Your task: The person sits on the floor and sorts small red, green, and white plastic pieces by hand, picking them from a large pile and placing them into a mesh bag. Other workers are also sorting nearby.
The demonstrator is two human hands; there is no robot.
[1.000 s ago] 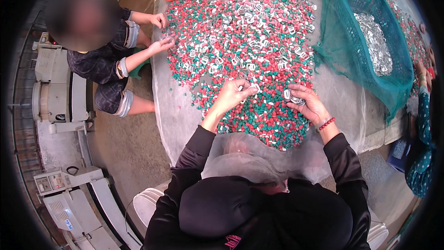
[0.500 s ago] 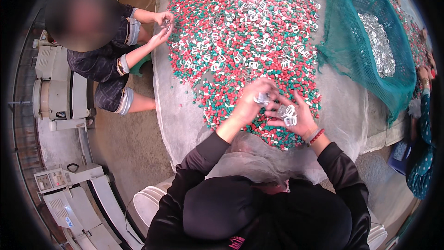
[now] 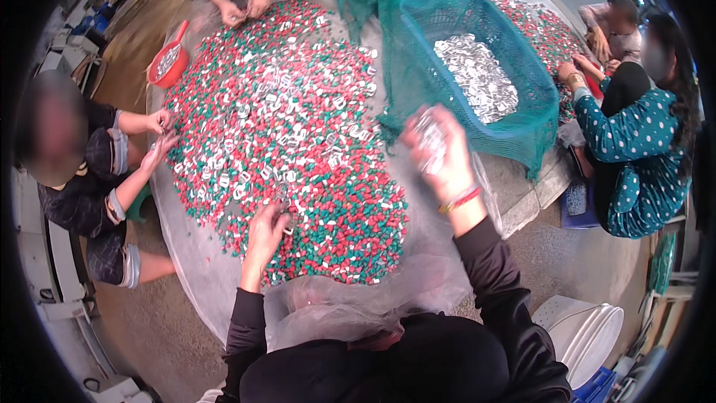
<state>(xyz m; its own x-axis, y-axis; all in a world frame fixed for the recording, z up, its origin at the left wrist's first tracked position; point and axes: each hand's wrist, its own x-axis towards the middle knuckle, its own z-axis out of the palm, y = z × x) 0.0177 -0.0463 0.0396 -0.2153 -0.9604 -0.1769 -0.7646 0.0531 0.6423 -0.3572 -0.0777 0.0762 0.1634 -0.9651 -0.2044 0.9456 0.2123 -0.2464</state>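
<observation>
My right hand (image 3: 445, 155), slightly blurred, is raised over the bare sheet beside the blue basket (image 3: 548, 108). Its fingers curl around a clump of shiny metal buckles (image 3: 429, 142). Low on the pile, my left hand (image 3: 265, 239) has its fingers bent together; what they pinch, if anything, I cannot make out. The pile of small red, green and white pebble-like pieces (image 3: 343, 231) has loose metal buckles (image 3: 287, 142) scattered through it. More metal buckles (image 3: 477, 78) fill the bottom of the basket, which stands on green netting (image 3: 399, 60).
A red long-handled bowl (image 3: 170, 75) holds metal pieces at the far left. Co-workers' hands reach the pile at the left (image 3: 158, 134) and far edge (image 3: 246, 11). People sit at another pile on the right. White buckets (image 3: 585, 336) stand at the lower right.
My hands were together over the near pile; now they are apart. The right has gone toward the basket with buckles, the left lower onto the pile. The view has shifted right.
</observation>
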